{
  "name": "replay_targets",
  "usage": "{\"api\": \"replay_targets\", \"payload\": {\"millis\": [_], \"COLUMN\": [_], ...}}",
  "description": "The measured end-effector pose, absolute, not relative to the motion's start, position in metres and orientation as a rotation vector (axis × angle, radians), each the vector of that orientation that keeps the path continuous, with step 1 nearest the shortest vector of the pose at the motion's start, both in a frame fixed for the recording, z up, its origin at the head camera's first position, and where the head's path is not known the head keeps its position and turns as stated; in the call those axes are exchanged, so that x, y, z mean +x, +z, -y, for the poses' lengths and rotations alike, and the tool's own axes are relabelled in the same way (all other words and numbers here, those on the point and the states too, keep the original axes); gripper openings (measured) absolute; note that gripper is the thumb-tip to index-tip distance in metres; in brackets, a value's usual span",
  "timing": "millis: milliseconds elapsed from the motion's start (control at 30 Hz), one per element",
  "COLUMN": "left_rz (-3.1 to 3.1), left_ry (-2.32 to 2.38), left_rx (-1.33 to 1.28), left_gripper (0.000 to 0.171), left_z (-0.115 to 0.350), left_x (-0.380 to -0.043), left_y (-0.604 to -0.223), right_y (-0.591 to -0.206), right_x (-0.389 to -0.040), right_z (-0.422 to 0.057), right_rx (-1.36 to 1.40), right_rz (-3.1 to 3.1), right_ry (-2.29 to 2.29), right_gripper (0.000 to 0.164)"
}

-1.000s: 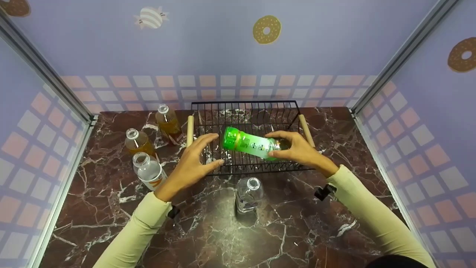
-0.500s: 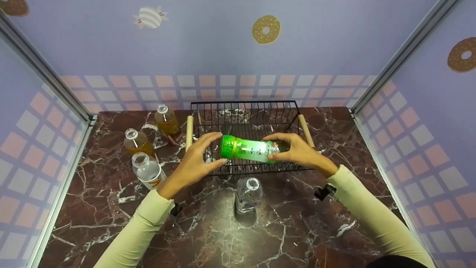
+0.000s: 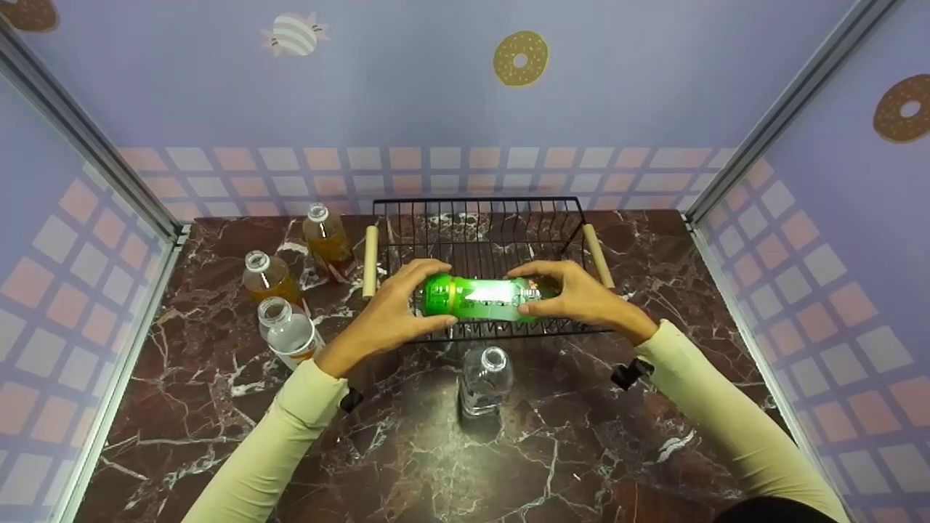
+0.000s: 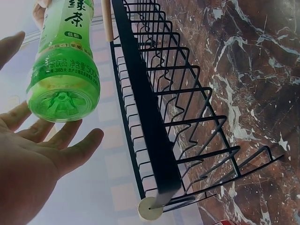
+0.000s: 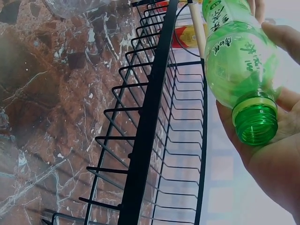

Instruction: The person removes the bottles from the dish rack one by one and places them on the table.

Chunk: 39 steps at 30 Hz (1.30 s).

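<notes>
In the head view an uncapped green plastic tea bottle [image 3: 483,298] lies sideways above a black wire dish rack [image 3: 465,221], its base to the left. My right hand [image 3: 581,294] grips it around the neck end; the bare threaded mouth [image 5: 258,129] shows beside that palm in the right wrist view. My left hand [image 3: 399,305] is spread around the base. In the left wrist view the left fingers reach behind the green base [image 4: 63,104], with their tips partly hidden, while the thumb [image 4: 9,47] stands apart from the bottle.
Two bottles of amber drink [image 3: 269,280] stand left of the rack, near a clear bottle [image 3: 290,334] with a white and orange label. Another clear bottle [image 3: 485,381] stands in front. The rack has wooden handles [image 3: 597,254]. Patterned walls surround the marble-look table [image 3: 552,450].
The bottle has turned from tilted to nearly level and shifted a little left and nearer. My left hand has moved right to its base. The right hand keeps its grip.
</notes>
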<state>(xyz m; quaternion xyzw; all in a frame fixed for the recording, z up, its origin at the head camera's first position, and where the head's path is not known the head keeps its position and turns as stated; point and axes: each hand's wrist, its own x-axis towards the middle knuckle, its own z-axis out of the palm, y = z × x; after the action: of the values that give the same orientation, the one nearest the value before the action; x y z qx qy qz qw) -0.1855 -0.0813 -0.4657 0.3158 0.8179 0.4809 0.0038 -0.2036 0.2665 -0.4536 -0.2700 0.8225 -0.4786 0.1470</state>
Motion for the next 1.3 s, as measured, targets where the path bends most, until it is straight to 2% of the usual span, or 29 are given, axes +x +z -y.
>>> {"api": "replay_targets", "payload": {"millis": [1300], "left_rz": [-2.738], "left_ry": [1.091], "left_rx": [1.024], "left_gripper": [0.061], "left_z": [0.069], "left_x": [-0.189], "left_y": [-0.462], "right_y": [-0.450], "right_x": [-0.203], "right_z": [-0.250], "right_rx": [-0.874], "right_rz": [-2.360], "right_ry": [-1.329], "right_gripper": [0.056]}}
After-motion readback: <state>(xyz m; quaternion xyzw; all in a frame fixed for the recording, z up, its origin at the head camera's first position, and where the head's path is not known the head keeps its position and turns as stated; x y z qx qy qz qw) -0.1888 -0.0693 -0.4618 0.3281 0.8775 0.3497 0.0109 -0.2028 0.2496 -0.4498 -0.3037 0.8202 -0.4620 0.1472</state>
